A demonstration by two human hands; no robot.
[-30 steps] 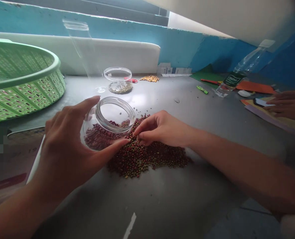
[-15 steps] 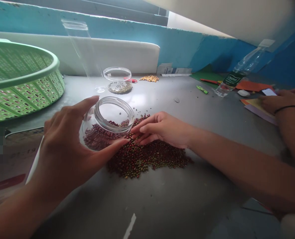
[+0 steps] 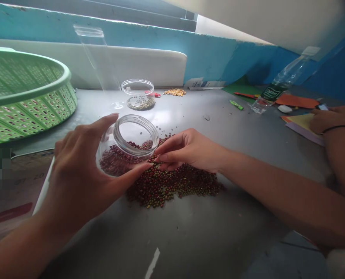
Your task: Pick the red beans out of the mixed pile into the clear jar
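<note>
The right hand (image 3: pixel 187 151), its fingers more spread half a second ago, now draws thumb and forefinger together just right of the jar (image 3: pixel 128 147), over the far left part of the bean pile (image 3: pixel 172 186), which suggests a fresh pinch at single beans. The left hand (image 3: pixel 76 170) keeps the jar gripped round its left and near sides, at the pile's left end. I cannot tell whether the right fingertips have closed on a bean, nor whether beans seen through the glass lie inside or behind; the basket (image 3: pixel 30 112) is cut off at left.
</note>
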